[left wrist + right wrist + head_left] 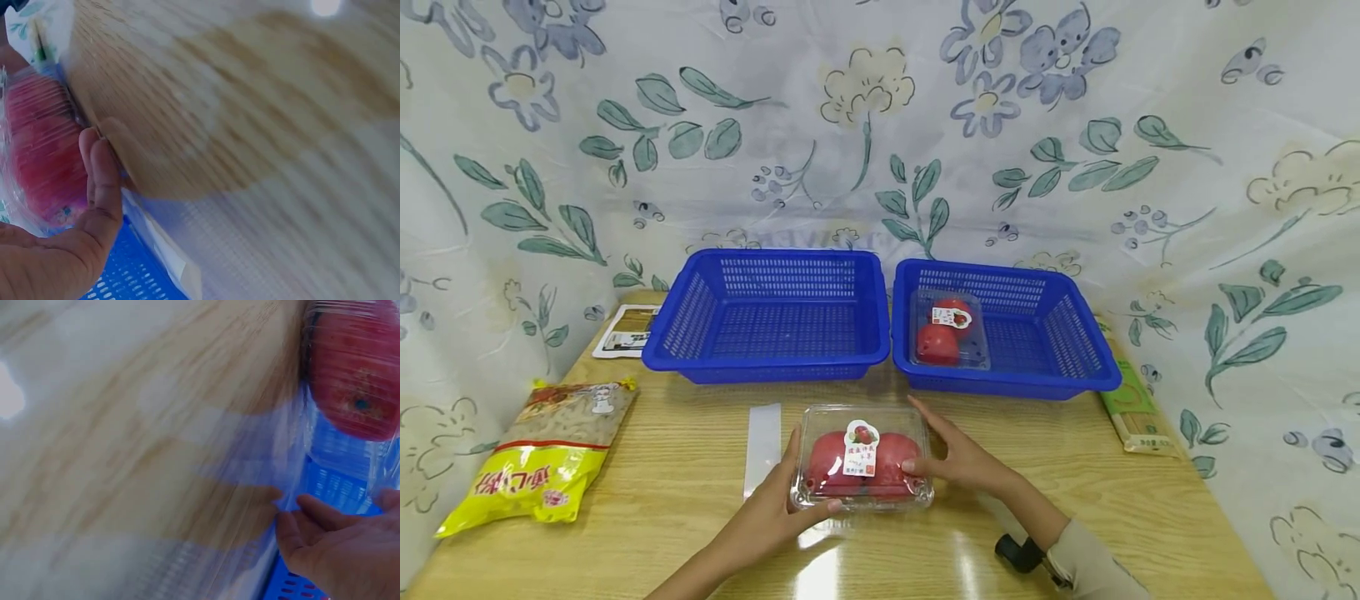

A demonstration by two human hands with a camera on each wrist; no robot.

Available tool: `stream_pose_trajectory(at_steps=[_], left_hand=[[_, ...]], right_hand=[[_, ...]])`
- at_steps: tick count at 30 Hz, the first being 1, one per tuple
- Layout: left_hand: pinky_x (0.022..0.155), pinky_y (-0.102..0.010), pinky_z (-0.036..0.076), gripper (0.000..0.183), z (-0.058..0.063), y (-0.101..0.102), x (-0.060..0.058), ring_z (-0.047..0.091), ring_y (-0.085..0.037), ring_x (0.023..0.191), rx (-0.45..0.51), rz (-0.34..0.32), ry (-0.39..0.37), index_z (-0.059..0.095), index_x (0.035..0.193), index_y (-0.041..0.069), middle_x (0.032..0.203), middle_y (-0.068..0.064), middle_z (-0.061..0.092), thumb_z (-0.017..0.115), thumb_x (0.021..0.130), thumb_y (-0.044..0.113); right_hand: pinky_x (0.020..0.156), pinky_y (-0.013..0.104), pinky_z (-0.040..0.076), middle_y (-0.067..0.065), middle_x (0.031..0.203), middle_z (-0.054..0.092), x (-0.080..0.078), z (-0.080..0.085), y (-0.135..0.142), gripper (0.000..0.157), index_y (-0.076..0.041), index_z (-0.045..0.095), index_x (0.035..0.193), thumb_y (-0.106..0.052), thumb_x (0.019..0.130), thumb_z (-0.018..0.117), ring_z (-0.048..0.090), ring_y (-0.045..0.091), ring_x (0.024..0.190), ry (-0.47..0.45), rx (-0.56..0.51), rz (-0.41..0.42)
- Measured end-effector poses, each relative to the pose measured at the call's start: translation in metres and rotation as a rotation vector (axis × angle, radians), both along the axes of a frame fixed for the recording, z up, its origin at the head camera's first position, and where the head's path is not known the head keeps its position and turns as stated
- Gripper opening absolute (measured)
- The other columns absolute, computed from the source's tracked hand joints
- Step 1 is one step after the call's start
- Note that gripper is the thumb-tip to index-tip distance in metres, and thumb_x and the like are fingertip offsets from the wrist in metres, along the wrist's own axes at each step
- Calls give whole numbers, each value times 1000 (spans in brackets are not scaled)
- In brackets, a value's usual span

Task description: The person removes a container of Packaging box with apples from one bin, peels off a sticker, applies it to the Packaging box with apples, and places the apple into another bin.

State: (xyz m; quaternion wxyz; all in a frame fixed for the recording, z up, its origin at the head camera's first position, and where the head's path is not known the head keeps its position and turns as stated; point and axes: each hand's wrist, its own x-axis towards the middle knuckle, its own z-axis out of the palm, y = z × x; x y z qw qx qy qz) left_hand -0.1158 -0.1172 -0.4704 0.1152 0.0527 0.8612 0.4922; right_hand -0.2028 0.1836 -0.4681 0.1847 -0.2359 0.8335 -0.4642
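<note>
In the head view, a clear plastic box of red apples (pixel 859 454) with a white label on its lid sits at the front middle of the table. My left hand (pixel 772 498) grips its left end, thumb along the front edge and fingers at the side. In the left wrist view those fingers (pixel 103 172) lie low against the box, by the table surface. At the right end is my right hand (pixel 958 454), its thumb over the box's side and its index finger stretched toward the back corner. The right wrist view shows these fingers (pixel 319 515) loosely extended beside the box.
Behind stand two blue baskets: a left basket (pixel 767 367) and a right basket (pixel 1022 385), which holds another apple box (pixel 951 329). A yellow snack bag (pixel 542 458), a white strip (pixel 763 450), a flat packet (pixel 625 332) and a green packet (pixel 1135 408) lie around.
</note>
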Motion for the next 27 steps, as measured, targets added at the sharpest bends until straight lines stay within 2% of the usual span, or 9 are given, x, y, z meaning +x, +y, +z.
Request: stream_pose_trajectory(at_steps=[3, 5, 7, 11, 14, 17, 19, 22, 27], left_hand=[[88, -42, 55, 121, -3, 2, -1, 67, -31, 103, -13, -15, 63, -6, 160, 20, 161, -26, 18, 80, 80, 47], [102, -57, 45, 122, -5, 3, -2, 51, -44, 129, -22, -29, 97, -7, 160, 21, 162, -25, 17, 80, 79, 49], [108, -67, 31, 122, -6, 4, -2, 27, -49, 144, -27, -40, 130, -7, 160, 23, 162, -26, 17, 80, 79, 49], [108, -70, 27, 125, -5, 6, -5, 24, -53, 143, 31, -53, 125, -8, 160, 22, 161, -29, 14, 84, 77, 41], [110, -70, 24, 127, -4, 7, -7, 19, -55, 144, 136, -56, 99, -7, 160, 18, 161, -31, 7, 87, 75, 27], [111, -64, 28, 128, -2, 6, -9, 29, -54, 140, 262, -64, 43, -5, 161, 20, 161, -33, 9, 88, 72, 14], [112, -61, 30, 129, 1, 2, -11, 33, -51, 140, 319, -78, -7, -3, 161, 26, 161, -31, 11, 88, 71, 9], [110, -54, 35, 127, 6, -5, -15, 34, -46, 140, 348, -107, -79, 2, 160, 34, 163, -25, 12, 88, 70, 6], [111, -58, 29, 125, 15, -19, -23, 30, -44, 141, 331, -191, -142, 7, 160, 36, 164, -21, 11, 87, 69, 4]], right_hand=[[113, 68, 21, 12, 166, 15, -1, -2, 2, 102, -31, 13, 160, -41, 83, 79, 16, 43, 150, -39, -18, 27], [114, 68, 19, 13, 166, 12, 0, -4, 2, 108, -31, 11, 160, -41, 80, 82, 14, 43, 150, -70, -37, 44], [115, 67, 19, 15, 166, 9, 2, -6, 2, 112, -29, 8, 160, -39, 78, 84, 13, 43, 150, -100, -66, 56], [115, 58, 27, 18, 161, 18, 6, -9, 2, 114, -34, 8, 158, -34, 76, 87, 25, 40, 147, -152, -139, 64], [109, 48, 39, 20, 153, 30, 10, -10, 1, 116, -30, 11, 157, -30, 72, 90, 40, 37, 137, -162, -212, 83], [100, 40, 50, 23, 143, 38, 14, -10, -2, 115, -23, 16, 156, -23, 70, 92, 51, 36, 126, -171, -300, 113], [96, 35, 53, 23, 142, 40, 18, -10, -3, 113, -24, 20, 155, -19, 69, 92, 53, 35, 124, -186, -337, 123], [96, 36, 53, 23, 144, 39, 24, -10, -5, 112, -25, 23, 155, -13, 68, 92, 51, 35, 127, -218, -369, 133], [98, 37, 52, 25, 143, 41, 34, -12, -5, 112, -23, 24, 158, -6, 69, 90, 51, 33, 128, -240, -435, 158]])
